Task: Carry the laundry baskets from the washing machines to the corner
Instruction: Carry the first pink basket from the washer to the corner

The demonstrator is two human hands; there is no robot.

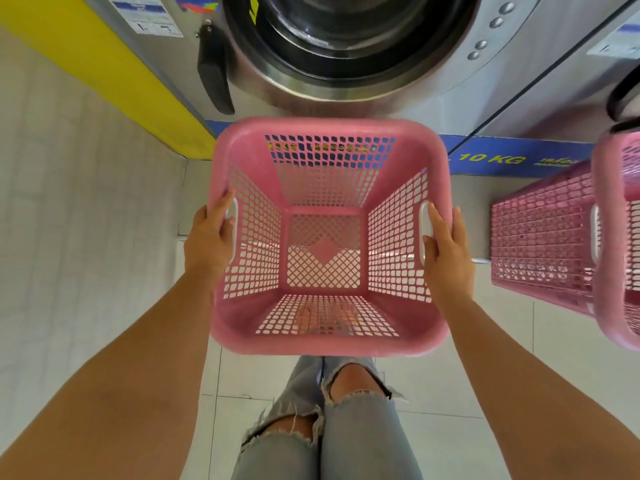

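An empty pink plastic laundry basket with lattice walls fills the middle of the head view, held above the floor in front of a steel washing machine. My left hand grips its left rim by the white handle slot. My right hand grips the right rim by the other slot. A second pink basket stands on the floor at the right edge, in front of the neighbouring machine.
A yellow wall panel runs along the left of the machine. A blue strip marked 10 KG lines the machines' base. Pale floor tiles spread to the left and behind. My legs in torn jeans are below the basket.
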